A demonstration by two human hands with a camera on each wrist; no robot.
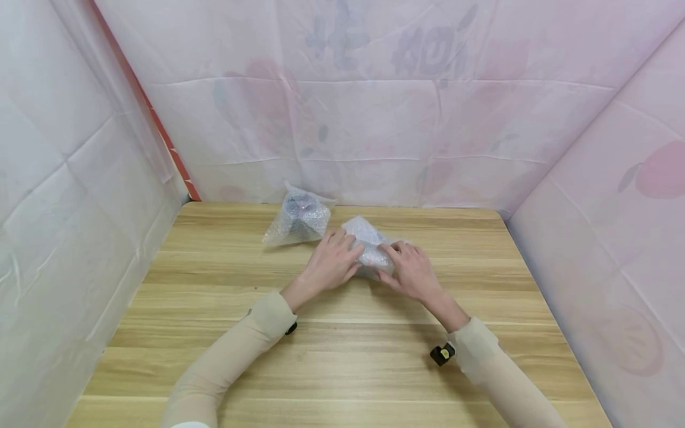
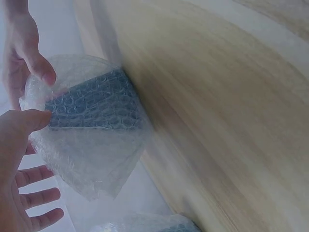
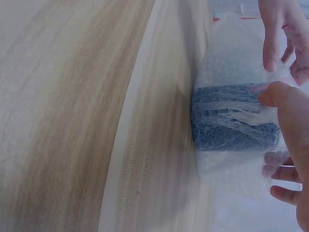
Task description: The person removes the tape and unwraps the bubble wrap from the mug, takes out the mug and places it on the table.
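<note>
A bubble-wrap bag (image 1: 374, 257) with a dark, blocky thing inside stands on the table between my two hands. Through the wrap the contents show bluish-grey, but what they are is blurred by the bubbles. My left hand (image 1: 333, 260) holds the bag's left side; in the left wrist view its thumb (image 2: 36, 120) lies against the upper part while the other fingers spread behind. On the opposite side my right hand (image 1: 411, 270) grips the bag, thumb (image 3: 273, 94) on the near face and fingertips (image 3: 285, 173) around the far side.
Another bubble-wrapped package (image 1: 299, 217) with a dark thing inside stands at the back, just left of my left hand. The wooden table (image 1: 342, 368) is bounded by pale printed cloth (image 1: 364, 119) behind and at both sides.
</note>
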